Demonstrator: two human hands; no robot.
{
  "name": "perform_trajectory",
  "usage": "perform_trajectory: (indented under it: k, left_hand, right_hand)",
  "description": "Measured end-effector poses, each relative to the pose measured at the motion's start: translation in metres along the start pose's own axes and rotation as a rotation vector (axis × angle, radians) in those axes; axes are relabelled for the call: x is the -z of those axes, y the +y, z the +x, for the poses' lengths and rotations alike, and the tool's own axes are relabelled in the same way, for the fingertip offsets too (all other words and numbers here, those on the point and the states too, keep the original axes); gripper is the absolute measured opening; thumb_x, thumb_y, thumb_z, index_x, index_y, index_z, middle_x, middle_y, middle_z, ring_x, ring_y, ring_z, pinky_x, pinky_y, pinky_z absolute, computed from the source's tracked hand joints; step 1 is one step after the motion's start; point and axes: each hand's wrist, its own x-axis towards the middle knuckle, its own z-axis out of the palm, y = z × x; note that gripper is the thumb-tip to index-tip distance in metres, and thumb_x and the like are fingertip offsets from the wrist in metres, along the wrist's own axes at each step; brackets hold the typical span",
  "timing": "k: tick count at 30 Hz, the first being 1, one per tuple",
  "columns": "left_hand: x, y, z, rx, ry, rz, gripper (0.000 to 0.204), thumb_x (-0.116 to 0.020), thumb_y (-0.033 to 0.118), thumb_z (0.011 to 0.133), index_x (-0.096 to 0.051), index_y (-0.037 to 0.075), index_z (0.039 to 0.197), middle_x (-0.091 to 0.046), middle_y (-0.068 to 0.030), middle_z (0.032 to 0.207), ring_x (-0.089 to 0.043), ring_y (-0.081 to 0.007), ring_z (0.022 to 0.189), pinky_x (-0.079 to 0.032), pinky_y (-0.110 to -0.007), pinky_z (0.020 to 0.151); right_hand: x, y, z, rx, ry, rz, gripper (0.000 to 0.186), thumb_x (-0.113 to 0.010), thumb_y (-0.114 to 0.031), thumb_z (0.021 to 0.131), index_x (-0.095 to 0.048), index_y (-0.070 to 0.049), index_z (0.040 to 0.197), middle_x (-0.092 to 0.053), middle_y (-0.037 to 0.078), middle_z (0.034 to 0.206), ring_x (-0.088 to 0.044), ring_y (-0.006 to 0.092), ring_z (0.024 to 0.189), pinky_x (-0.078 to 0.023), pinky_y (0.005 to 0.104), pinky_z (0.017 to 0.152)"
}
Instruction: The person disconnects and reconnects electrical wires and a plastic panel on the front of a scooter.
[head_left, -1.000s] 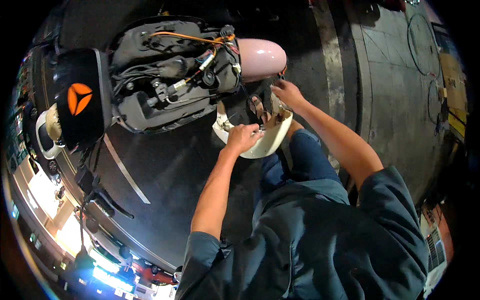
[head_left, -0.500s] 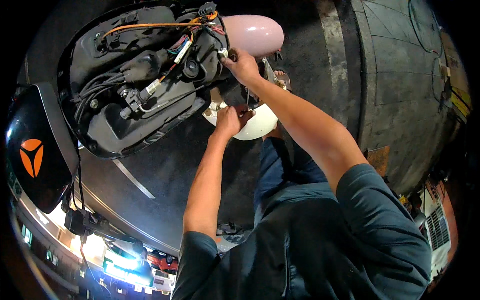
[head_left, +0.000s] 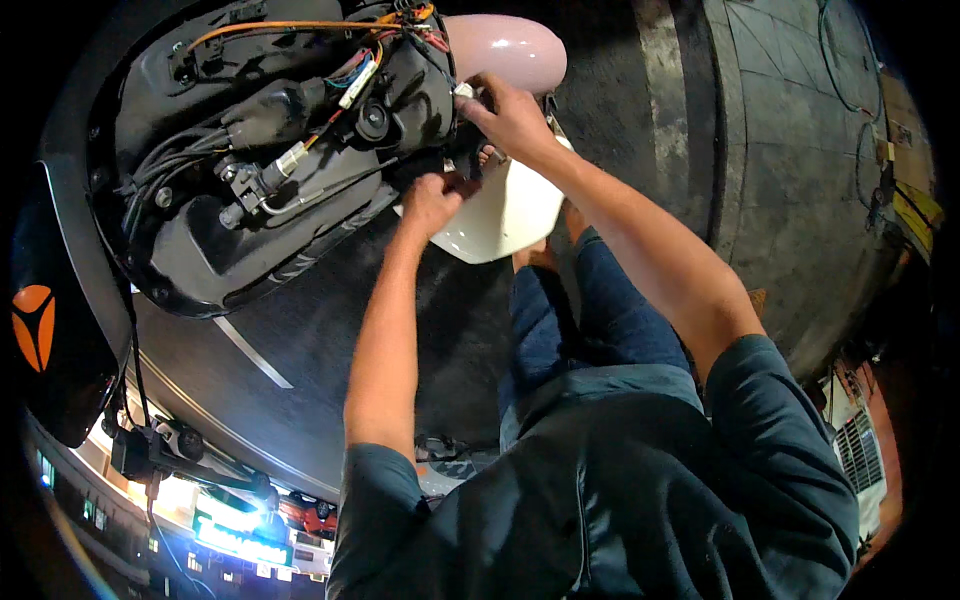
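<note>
A cream-white curved body panel [head_left: 505, 215] hangs below the exposed front of a scooter. My left hand [head_left: 432, 205] grips its left edge, the fingertips in shadow behind the rim. My right hand [head_left: 510, 120] is closed in a pinch on a small white plug connector [head_left: 463, 90], above the panel and beside the scooter's black inner housing [head_left: 290, 235]. My right forearm crosses over the panel's right side. Bundled wires with a white connector [head_left: 358, 85] and an orange cable [head_left: 290, 25] run across the housing. What lies inside the panel is mostly hidden.
A glossy pink front fender [head_left: 508, 60] sticks out past the housing. At far left is a black panel with an orange emblem [head_left: 33, 325]. Dark pavement [head_left: 300, 345] lies below, with a raised kerb [head_left: 735, 150] to the right. My legs stand close under the panel.
The cream panel has tilted and risen, showing more of its outer face. My right hand has shifted slightly up and right with the connector; my left hand has moved up and left.
</note>
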Motion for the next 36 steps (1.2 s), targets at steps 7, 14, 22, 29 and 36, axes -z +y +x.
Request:
perform_trajectory:
  k: [7,14,22,29,36]
  left_hand:
    - [0.013,-0.003,0.016,-0.042,0.032,-0.112,0.030,-0.067,0.027,0.087,-0.070,-0.002,0.095,-0.071,-0.0142,0.080,-0.062,-0.0191,0.070,-0.049,-0.035,0.070]
    - [0.012,-0.001,0.022,-0.056,0.084,-0.307,0.033,-0.070,0.030,0.089,-0.071,-0.002,0.099,-0.070,-0.0082,0.079,-0.056,-0.0133,0.071,-0.048,-0.034,0.069]
    - [-0.016,-0.002,0.055,-0.101,0.160,-0.088,0.037,-0.064,0.042,0.093,-0.072,0.006,0.102,-0.072,-0.0177,0.091,-0.068,-0.0326,0.081,-0.050,-0.040,0.073]
    - [-0.023,0.025,0.052,-0.175,0.328,0.084,0.033,-0.063,0.041,0.091,-0.068,0.008,0.096,-0.070,-0.0173,0.091,-0.066,-0.0403,0.087,-0.051,-0.047,0.072]
    - [-0.048,0.037,0.027,-0.199,0.497,-0.018,0.017,-0.066,0.022,0.088,-0.067,0.007,0.096,-0.070,-0.0154,0.089,-0.067,-0.0371,0.083,-0.052,-0.043,0.073]
  right_hand:
    - [0.001,-0.004,0.004,0.149,-0.062,-0.271,0.034,-0.068,-0.031,0.091,-0.061,-0.005,0.111,-0.067,0.020,0.096,-0.064,0.0419,0.092,-0.050,0.0489,0.079]
    - [0.005,-0.002,-0.002,0.235,0.057,-0.143,0.037,-0.069,-0.032,0.091,-0.060,-0.002,0.111,-0.068,0.021,0.096,-0.065,0.0417,0.089,-0.051,0.0466,0.078]
    - [0.004,0.003,-0.001,0.027,0.073,-0.057,0.038,-0.071,-0.030,0.086,-0.063,0.000,0.107,-0.069,0.024,0.097,-0.065,0.0447,0.091,-0.051,0.0496,0.081]
    - [0.004,0.009,-0.003,0.076,0.001,-0.088,0.033,-0.061,-0.027,0.092,-0.060,0.002,0.108,-0.067,0.025,0.089,-0.065,0.0416,0.082,-0.050,0.0450,0.077]
    - [0.000,-0.003,-0.014,0.056,0.115,-0.025,0.034,-0.058,-0.030,0.088,-0.063,0.000,0.104,-0.066,0.028,0.090,-0.063,0.0471,0.088,-0.048,0.0513,0.079]
